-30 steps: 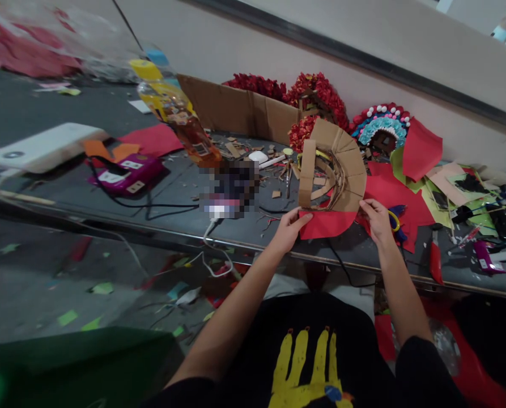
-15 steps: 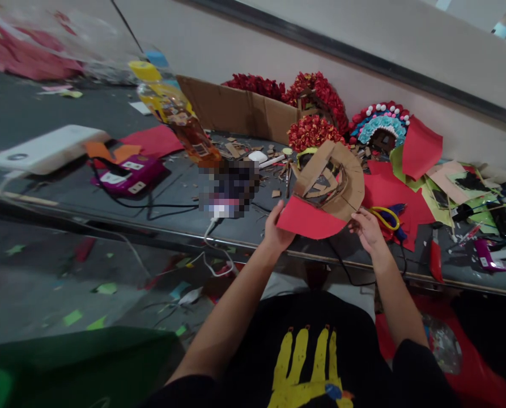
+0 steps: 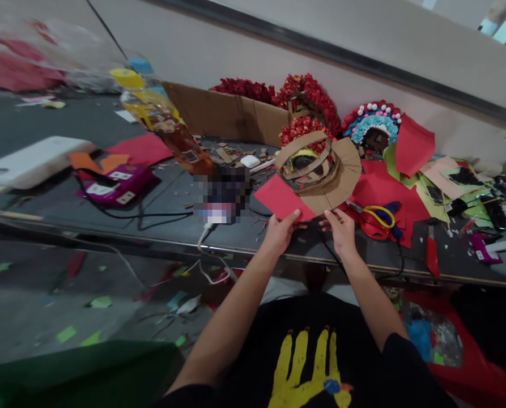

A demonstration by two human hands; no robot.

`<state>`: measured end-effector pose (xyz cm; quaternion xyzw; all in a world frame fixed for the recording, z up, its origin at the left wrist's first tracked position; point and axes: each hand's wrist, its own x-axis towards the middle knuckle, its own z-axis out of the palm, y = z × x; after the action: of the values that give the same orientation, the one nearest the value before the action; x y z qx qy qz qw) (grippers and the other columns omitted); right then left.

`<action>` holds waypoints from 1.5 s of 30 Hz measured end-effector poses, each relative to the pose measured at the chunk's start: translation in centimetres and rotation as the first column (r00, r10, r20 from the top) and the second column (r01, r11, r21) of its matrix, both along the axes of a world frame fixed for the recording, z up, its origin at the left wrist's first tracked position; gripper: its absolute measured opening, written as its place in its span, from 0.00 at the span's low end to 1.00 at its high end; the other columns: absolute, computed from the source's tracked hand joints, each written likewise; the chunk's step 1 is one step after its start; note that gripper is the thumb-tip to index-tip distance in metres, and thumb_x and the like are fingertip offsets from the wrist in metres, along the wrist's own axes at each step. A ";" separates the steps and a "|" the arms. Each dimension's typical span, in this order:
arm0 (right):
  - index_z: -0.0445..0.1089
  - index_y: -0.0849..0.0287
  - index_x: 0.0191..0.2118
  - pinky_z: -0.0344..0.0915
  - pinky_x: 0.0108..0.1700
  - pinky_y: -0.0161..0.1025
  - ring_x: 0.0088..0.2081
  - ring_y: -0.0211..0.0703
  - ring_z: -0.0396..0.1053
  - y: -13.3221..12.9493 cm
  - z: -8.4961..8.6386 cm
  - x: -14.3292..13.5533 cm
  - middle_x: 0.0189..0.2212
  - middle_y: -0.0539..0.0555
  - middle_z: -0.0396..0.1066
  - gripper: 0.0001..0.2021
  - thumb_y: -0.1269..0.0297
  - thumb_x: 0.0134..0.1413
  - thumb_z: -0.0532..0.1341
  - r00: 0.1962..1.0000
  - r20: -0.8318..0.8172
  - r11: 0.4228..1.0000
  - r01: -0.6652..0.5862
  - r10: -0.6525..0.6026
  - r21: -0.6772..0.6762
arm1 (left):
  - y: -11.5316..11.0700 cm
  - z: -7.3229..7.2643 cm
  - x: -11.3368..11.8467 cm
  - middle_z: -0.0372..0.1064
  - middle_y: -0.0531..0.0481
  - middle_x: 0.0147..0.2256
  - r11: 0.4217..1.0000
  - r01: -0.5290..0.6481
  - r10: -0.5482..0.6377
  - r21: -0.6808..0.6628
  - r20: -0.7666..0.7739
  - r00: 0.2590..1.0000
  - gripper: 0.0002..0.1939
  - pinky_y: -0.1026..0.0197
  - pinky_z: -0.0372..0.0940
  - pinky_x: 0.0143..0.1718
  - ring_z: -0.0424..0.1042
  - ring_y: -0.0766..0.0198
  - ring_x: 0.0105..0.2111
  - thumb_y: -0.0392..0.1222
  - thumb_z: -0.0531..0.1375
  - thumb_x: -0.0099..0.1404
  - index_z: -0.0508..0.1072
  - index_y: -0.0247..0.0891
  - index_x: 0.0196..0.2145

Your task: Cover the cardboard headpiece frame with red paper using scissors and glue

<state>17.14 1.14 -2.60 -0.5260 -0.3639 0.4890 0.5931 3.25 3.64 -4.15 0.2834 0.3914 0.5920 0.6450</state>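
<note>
I hold a brown cardboard ring [image 3: 347, 170] with narrow cardboard bands [image 3: 306, 137] arching over its opening. A piece of red paper [image 3: 281, 199] lies against its left front side. My left hand [image 3: 280, 233] pinches the red paper's lower edge, thumb on top and fingers beneath. At the ring's front rim, my right hand [image 3: 341, 231] grips the cardboard between thumb and fingers. Just right of that hand lie scissors [image 3: 378, 221] with yellow and red handles, near more red paper [image 3: 409, 195]. Fingers under the piece are partly hidden.
A tilted drink bottle [image 3: 168, 124], a white power bank [image 3: 35, 161] and a purple box [image 3: 119, 186] stand on the left. Red flower-like headpieces [image 3: 312, 99] and a blue-and-white one [image 3: 375, 129] rest by the wall. A red-handled cutter [image 3: 432, 255] lies near the front edge.
The cardboard ring has turned and tilted, so its bands now arch upward and the red paper points left. My right hand has moved left along the rim, closer to my left hand.
</note>
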 end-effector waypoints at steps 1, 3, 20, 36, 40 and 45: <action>0.69 0.58 0.27 0.63 0.21 0.30 0.22 0.35 0.68 0.0 0.1 0.2 0.23 0.49 0.71 0.16 0.50 0.38 0.64 0.999 0.042 0.999 -0.034 0.033 0.003 | 0.0 0.1 0.0 0.74 0.53 0.25 1.000 -0.006 0.006 -0.007 -0.007 1.000 0.26 0.65 0.65 0.21 0.72 0.64 0.22 0.50 0.72 0.35 0.71 0.37 0.30; 0.70 0.59 0.28 0.64 0.23 0.31 0.22 0.35 0.68 -0.1 0.4 1.0 0.22 0.50 0.72 0.15 0.50 0.41 0.64 0.988 0.131 0.996 -0.084 0.082 0.007 | -0.1 0.3 0.1 0.74 0.53 0.24 1.000 -0.013 0.013 -0.005 0.003 1.000 0.25 0.66 0.64 0.20 0.72 0.65 0.21 0.50 0.72 0.36 0.71 0.36 0.30; 0.71 0.57 0.33 0.65 0.31 0.35 0.27 0.39 0.70 -1.0 -2.7 5.3 0.26 0.52 0.74 0.18 0.46 0.50 0.58 0.888 0.449 0.992 -0.125 0.099 0.028 | -0.7 -0.4 0.6 0.74 0.50 0.26 0.988 0.083 -0.045 0.128 -0.272 0.961 0.20 0.65 0.66 0.22 0.68 0.67 0.22 0.49 0.70 0.42 0.72 0.34 0.28; 0.68 0.58 0.35 0.66 0.29 0.35 0.28 0.40 0.70 -0.5 -2.6 5.5 0.31 0.54 0.75 0.21 0.44 0.44 0.61 0.955 0.295 0.996 -0.047 0.022 0.079 | -0.6 -0.1 0.9 0.73 0.51 0.25 0.992 0.091 -0.077 0.082 -0.165 0.983 0.21 0.65 0.66 0.18 0.69 0.65 0.23 0.41 0.73 0.33 0.72 0.33 0.26; 0.68 0.58 0.37 0.66 0.28 0.36 0.27 0.40 0.70 -0.4 -2.9 5.5 0.31 0.54 0.74 0.21 0.45 0.44 0.62 0.966 0.256 0.996 0.026 -0.047 0.086 | -0.6 -0.1 0.9 0.74 0.49 0.27 0.991 0.107 -0.093 0.080 -0.168 0.981 0.23 0.65 0.66 0.18 0.70 0.63 0.25 0.39 0.73 0.33 0.73 0.33 0.30; 0.69 0.59 0.40 0.68 0.33 0.38 0.30 0.42 0.71 -0.9 -3.0 5.8 0.33 0.56 0.75 0.22 0.46 0.48 0.59 0.934 0.350 0.991 0.023 -0.069 0.134 | -0.5 0.0 0.8 0.75 0.46 0.31 0.988 0.104 -0.081 0.115 -0.184 0.980 0.26 0.63 0.67 0.18 0.72 0.60 0.27 0.41 0.73 0.34 0.73 0.33 0.34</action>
<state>22.92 0.21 -5.58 -0.5748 -0.4827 0.3481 0.5616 4.04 3.12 -4.10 0.3929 0.3966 0.5567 0.6152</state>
